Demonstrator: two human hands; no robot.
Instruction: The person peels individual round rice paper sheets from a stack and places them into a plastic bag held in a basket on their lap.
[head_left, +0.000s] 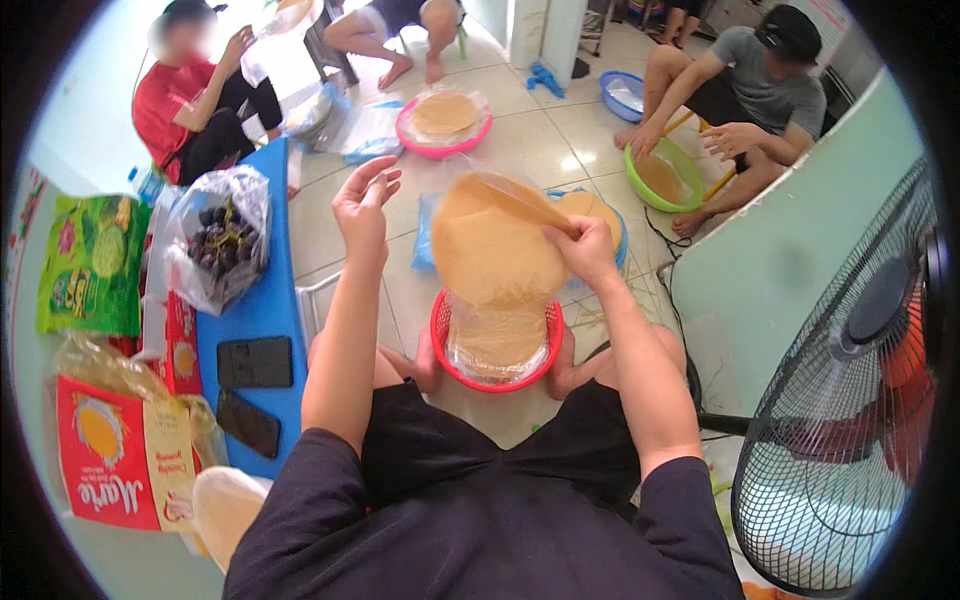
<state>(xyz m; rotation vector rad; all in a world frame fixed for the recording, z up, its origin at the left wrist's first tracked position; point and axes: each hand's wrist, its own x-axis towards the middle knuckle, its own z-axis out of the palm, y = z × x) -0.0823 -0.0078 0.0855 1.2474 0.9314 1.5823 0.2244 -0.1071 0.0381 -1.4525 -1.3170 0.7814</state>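
Observation:
My right hand (585, 244) grips the right edge of a thin round tan sheet (499, 247), which hangs over the far side of a red plastic basket (556, 330). The sheet is partly folded at its upper right. My left hand (365, 199) is raised to the left of the sheet, fingers loosely curled and apart, with nothing visible in it. The basket stands on the floor between my feet, holding more tan sheets (499, 337) on clear plastic film. Just behind my right hand, another stack of round tan sheets (592, 212) lies on blue plastic.
A blue table (244, 326) at left bears bagged grapes (225, 244) and two phones. A standing fan (840, 390) is at right. Co-workers sit at upper left and upper right, near a pink basin (442, 152) and a green basin (652, 193). A black cable runs along the right wall.

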